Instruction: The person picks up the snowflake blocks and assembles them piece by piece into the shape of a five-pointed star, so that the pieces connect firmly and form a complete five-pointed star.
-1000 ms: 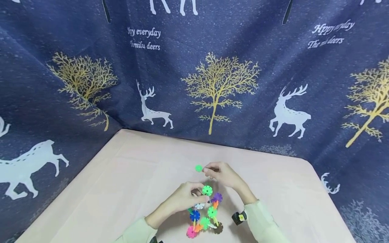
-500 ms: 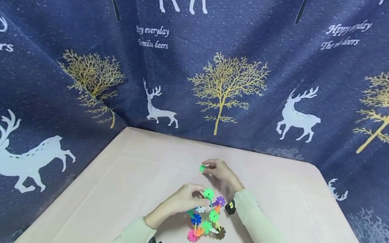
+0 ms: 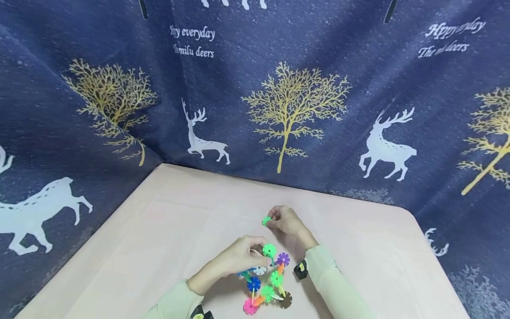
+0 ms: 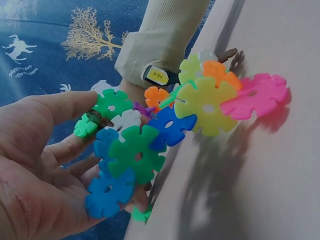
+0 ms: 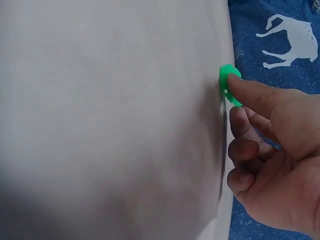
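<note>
A joined chain of notched plastic snowflake discs, in several colours, is held by my left hand (image 3: 235, 257). In the left wrist view my thumb and fingers grip the chain's upper end, around its green disc (image 4: 112, 105). Away from them stretch a blue disc (image 4: 172, 125), a yellow disc (image 4: 205, 117) and a pink disc (image 4: 257, 95) close over the table. Farther forward, my right hand (image 3: 290, 223) pinches a loose green snowflake disc (image 5: 227, 80) between thumb and fingertips, apart from the chain. The other right fingers are curled in. Part of the chain is hidden behind my left hand.
A pale pink cloth covers the table (image 3: 179, 230). Dark blue curtains (image 3: 247, 88) with printed deer and trees rise behind and to the left of it. Each wrist carries a black strap with a camera, such as the right wrist camera (image 3: 301, 269).
The loose green disc has turned in my right fingertips, which now cover more of it. My left hand keeps its grip on the chain. The head view has shifted slightly.
</note>
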`<action>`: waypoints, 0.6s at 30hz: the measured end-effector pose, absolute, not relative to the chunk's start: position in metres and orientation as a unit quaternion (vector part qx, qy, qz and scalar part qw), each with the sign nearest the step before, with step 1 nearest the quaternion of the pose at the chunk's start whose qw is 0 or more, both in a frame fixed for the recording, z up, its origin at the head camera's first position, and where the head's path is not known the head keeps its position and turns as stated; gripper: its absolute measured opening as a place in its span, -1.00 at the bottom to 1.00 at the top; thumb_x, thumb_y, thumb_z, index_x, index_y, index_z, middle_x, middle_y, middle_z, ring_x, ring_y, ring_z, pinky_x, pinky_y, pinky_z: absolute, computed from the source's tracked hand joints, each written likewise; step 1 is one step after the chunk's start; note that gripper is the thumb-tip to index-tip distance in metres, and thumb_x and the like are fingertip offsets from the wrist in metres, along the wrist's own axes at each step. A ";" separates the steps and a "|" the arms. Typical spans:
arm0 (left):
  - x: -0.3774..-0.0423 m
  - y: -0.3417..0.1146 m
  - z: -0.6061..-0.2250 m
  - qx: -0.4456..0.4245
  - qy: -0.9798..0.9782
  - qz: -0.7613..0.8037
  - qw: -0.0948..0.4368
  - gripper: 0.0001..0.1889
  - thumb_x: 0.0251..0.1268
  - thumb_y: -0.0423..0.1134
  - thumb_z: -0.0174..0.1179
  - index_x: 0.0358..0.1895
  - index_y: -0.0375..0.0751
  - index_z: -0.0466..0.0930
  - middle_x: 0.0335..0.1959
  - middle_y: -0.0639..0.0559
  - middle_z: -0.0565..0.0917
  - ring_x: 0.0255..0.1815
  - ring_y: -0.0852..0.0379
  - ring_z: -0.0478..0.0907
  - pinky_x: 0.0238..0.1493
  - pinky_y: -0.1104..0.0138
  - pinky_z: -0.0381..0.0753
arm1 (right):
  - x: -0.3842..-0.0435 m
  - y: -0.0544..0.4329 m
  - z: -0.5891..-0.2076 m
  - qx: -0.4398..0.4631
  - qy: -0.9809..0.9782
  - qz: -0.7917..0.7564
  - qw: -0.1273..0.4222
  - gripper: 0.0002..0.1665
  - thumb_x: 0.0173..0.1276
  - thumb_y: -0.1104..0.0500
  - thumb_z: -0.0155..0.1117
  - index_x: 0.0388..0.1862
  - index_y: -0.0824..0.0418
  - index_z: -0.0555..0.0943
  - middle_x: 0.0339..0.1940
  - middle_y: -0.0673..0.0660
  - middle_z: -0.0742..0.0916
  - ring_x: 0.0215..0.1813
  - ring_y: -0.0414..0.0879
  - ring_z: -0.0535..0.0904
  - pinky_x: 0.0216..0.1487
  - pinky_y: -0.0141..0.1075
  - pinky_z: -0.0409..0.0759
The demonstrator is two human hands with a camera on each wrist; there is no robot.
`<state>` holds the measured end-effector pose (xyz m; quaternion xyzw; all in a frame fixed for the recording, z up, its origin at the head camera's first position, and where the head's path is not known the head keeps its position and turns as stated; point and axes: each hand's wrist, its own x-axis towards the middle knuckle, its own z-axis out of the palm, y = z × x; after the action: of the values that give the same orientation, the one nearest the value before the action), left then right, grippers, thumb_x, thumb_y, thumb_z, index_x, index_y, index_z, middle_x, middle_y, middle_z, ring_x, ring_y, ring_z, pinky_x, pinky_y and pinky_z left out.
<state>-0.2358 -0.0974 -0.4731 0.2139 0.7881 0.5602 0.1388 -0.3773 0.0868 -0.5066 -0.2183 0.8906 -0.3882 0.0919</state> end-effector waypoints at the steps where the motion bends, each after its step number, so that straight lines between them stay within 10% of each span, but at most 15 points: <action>1: -0.236 -0.096 -0.473 0.216 0.784 0.565 0.140 -0.84 0.23 -0.25 0.37 -0.28 -0.21 0.57 -0.30 0.12 0.64 -0.27 0.23 0.62 -0.14 0.36 0.61 | -0.375 0.088 -0.505 -0.216 0.891 -0.388 0.092 -0.83 0.19 0.26 0.51 -0.33 0.22 0.64 -0.51 0.00 0.63 -0.41 -0.16 0.50 -0.27 -0.32 0.49; 18: -0.243 -0.080 -0.474 0.205 0.768 0.583 0.167 -0.76 0.19 -0.25 0.42 -0.18 -0.22 0.58 -0.43 0.05 0.67 -0.48 0.16 0.63 -0.38 0.37 0.62 | -0.325 0.107 -0.469 -0.280 0.875 -0.385 0.090 -0.94 0.33 0.26 0.36 -0.32 0.22 0.63 -0.46 -0.03 0.67 -0.41 -0.20 0.55 -0.36 -0.35 0.56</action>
<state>-0.2428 -0.0800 -0.4745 0.2046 0.7682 0.5833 0.1666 -0.3255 0.1069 -0.4687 -0.2800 0.8747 -0.3852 0.0900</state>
